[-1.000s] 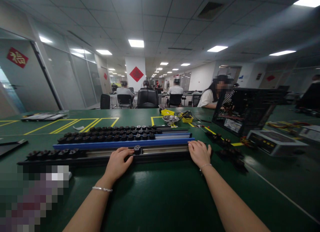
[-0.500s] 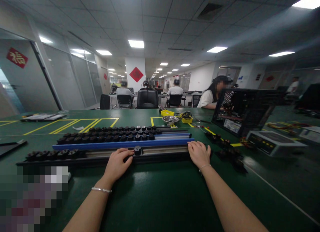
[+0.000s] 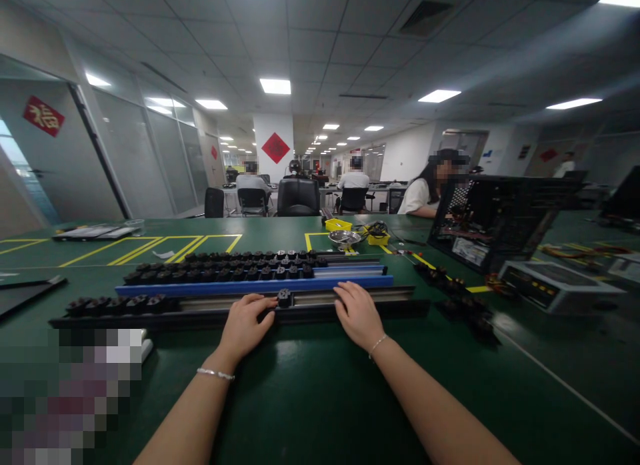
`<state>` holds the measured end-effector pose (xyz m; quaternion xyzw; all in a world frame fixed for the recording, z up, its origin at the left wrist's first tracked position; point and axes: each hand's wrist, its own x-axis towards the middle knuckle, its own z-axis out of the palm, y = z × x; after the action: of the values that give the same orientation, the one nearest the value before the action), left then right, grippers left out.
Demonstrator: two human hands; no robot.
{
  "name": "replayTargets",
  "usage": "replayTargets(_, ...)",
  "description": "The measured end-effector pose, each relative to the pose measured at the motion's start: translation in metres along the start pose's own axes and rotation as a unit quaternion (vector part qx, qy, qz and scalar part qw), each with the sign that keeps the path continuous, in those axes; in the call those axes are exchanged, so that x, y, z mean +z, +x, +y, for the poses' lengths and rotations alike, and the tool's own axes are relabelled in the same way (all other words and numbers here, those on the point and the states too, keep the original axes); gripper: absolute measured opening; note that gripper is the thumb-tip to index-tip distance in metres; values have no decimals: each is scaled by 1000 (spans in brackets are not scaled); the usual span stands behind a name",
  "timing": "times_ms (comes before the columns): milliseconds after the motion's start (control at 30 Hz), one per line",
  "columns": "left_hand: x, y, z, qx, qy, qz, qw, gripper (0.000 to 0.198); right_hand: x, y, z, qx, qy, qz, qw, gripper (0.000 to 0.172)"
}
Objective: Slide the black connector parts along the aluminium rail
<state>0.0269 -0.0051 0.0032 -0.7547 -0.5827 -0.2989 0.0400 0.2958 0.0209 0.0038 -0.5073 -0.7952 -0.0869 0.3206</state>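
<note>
A long black rail [image 3: 200, 317] with a metallic channel lies across the green table in front of me. Partway along it sits a small black socket-like block [image 3: 285, 298]. My left hand [image 3: 247, 325] rests over the rail just left of this block, fingertips at its side, thumb spread away. My right hand [image 3: 359, 313] lies over the rail to the right of the block, apart from it, fingers extended and nothing visible in them. Several similar black blocks [image 3: 117, 305] are grouped at the rail's left end. The undersides of both hands are hidden.
Behind is a blue rail [image 3: 250, 287], with rows of black blocks [image 3: 220, 273] beyond it. Loose black parts [image 3: 457, 291], a power supply [image 3: 555, 285] and an open computer case [image 3: 493, 225] stand right. A metal bowl [image 3: 344, 238] lies farther back. A person [image 3: 420, 191] sits across the table.
My right hand has moved left along the rail, from near its right end toward the block. My left hand stays beside the block. The whole view has shifted slightly.
</note>
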Motion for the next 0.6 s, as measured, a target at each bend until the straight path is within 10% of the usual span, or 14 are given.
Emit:
replayTargets(233,3,-1,6,12,4,0,1000,29,20,2,-62,-34,31,-67,997,37)
replayTargets(600,4,-1,9,13,1,-11,1000,29,20,-1,-63,-59,17,-88,994,41)
